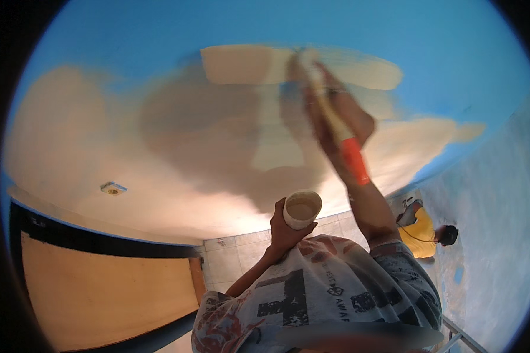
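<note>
My right hand [354, 115], blurred by motion, is raised at the wall and closed around a paintbrush [353, 157] with a pale handle and an orange-red end. The bristles are smeared in the picture and meet a fresh cream paint band [235, 66]. Low in front of my chest, my left hand [284, 234] grips a whitish cup [301, 219] with beige liquid paint in it. Above the cream patches the wall [441, 41] is blue. My arm's shadow falls across the painted part.
A door [106, 282] with a dark frame is at the lower left, and a small square wall fitting [113, 188] sits above it. A person in a yellow shirt [418, 234] is at the right. Metal rails [460, 336], perhaps a ladder, show at the lower right.
</note>
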`<state>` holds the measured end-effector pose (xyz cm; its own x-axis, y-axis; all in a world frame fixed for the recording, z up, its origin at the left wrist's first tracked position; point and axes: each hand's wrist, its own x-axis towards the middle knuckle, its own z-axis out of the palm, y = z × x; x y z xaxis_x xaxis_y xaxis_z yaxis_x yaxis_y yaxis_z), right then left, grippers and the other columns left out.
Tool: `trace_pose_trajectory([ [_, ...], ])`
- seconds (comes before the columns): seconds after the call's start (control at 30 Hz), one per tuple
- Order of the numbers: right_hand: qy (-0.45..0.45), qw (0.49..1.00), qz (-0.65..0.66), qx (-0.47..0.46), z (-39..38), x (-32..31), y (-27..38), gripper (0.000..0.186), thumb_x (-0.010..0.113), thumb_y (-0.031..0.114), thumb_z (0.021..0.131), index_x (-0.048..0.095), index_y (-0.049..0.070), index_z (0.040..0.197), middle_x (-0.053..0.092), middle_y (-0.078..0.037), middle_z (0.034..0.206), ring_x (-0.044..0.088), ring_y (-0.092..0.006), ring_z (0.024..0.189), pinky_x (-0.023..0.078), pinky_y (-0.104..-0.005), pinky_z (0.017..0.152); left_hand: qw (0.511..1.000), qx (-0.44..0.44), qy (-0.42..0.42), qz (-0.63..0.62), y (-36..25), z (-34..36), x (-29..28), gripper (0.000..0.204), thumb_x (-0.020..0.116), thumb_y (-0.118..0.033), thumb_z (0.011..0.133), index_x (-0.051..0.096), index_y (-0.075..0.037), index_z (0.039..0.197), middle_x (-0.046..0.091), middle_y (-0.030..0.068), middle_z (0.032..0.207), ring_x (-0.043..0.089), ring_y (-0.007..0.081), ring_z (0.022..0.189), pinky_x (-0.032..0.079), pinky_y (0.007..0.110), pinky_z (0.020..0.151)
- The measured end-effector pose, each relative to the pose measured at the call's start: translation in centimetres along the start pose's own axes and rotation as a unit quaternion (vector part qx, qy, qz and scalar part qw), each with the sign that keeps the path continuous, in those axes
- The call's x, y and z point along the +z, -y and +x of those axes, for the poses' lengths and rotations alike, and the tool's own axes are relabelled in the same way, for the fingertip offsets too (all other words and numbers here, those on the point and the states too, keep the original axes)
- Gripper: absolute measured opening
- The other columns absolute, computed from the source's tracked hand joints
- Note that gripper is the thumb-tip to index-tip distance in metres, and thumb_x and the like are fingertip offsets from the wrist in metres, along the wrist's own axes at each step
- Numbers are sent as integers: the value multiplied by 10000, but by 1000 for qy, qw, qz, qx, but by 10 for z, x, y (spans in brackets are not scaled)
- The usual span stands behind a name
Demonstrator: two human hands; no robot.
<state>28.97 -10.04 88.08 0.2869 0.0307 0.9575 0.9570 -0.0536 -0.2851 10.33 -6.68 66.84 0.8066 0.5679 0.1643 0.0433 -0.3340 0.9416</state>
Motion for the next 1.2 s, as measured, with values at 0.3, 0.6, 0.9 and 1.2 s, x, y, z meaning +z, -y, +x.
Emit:
trace_pose_trajectory([
  [0.3, -20, 960, 203, 191, 6, -14, -34, 229, 736, 85, 868, 691, -51, 1047, 710, -87, 993, 649, -141, 877, 527, -270, 805, 999, -23, -35, 13, -9, -2, 4, 860, 925, -276, 602, 449, -35, 1277, 657, 188, 1161, 665, 293, 1077, 553, 415, 907],
  [0.6, -223, 934, -128, 250, 0, -198, -163, 206, 750, 144, 855, 684, -44, 908, 701, -101, 920, 640, -172, 810, 530, -317, 754, 1000, 8, 3, -25, -8, -1, 17, 886, 927, -279, 615, 430, -17, 1300, 629, 181, 1172, 636, 287, 1103, 530, 406, 932],
  [0.9, -27, 974, 206, 86, 11, 5, 28, 149, 719, 97, 870, 672, -5, 968, 719, -104, 916, 689, -169, 775, 557, -275, 707, 1000, -14, 13, -5, -6, -5, 15, 891, 928, -269, 598, 433, -35, 1301, 642, 177, 1173, 646, 277, 1089, 538, 398, 916],
  [1.2, 36, 974, 222, 23, 19, 35, -7, 86, 700, 91, 894, 690, 25, 947, 710, -84, 1005, 681, -142, 909, 549, -255, 759, 999, -47, 10, 5, -16, -10, 17, 867, 925, -272, 617, 434, -29, 1289, 649, 170, 1158, 654, 271, 1068, 540, 387, 904],
])
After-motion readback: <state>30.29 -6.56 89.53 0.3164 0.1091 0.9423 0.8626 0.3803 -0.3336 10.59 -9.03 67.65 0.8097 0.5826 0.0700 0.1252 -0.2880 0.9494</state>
